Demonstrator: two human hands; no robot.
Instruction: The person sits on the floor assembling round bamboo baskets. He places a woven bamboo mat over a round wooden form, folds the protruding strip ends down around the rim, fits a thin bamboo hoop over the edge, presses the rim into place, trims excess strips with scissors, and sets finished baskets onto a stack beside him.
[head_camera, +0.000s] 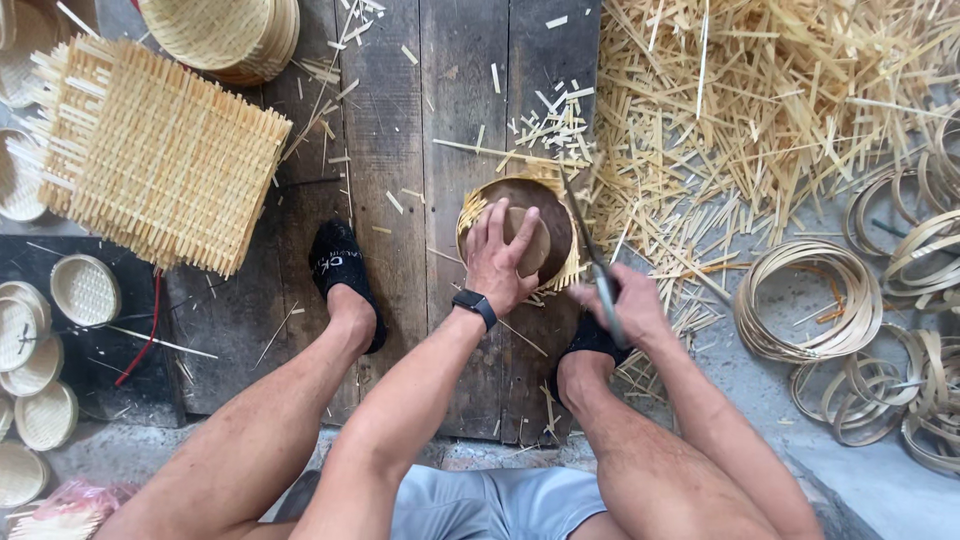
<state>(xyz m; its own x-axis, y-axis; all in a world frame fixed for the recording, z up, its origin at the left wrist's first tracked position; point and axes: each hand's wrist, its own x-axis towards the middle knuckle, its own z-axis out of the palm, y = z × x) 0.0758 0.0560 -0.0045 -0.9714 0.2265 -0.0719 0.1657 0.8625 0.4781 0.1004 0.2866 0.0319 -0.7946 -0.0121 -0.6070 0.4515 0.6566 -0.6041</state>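
Dark plank floor (400, 150), round woven bamboo disc with trimmed slat ends (478, 205) laid flat upon it between the feet, pressed down by left hand (500, 262) with fingers spread, long blurred blade (590, 250) gripped by closed right hand (625, 305), pointed away, up-left over the disc's right edge

Dark weathered plank floor (420, 150), boards running lengthwise, worn and littered with splinters. Right of the planks: grey concrete ground (800, 440) under a heap of pale bamboo offcuts (760, 110). Left of the planks: a dark mat (95, 350) with a red cord (150, 330) along its edge. Light even, daylight-like, without hard shadows.
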